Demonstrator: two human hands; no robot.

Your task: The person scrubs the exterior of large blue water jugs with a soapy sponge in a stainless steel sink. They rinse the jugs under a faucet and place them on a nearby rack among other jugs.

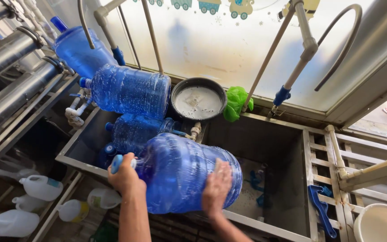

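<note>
A large blue water jug (182, 172) lies on its side over the front edge of a steel sink (272, 148). My left hand (124, 175) is closed around its neck by the light blue cap. Flat against the jug's bottom end rests my right hand (217, 186), fingers spread and wet. Behind it lie three more blue jugs: one low in the sink (133, 132), one on its side above that (131, 89), and one at the back left (75, 47).
A black basin of soapy water (198, 101) and a green scrubber (236, 103) sit on the sink's back ledge. Pipes with blue valves (282, 95) hang over the sink. White plastic jugs (41, 187) lie at lower left. A slatted rack (332, 179) and a white bucket (377, 224) are at right.
</note>
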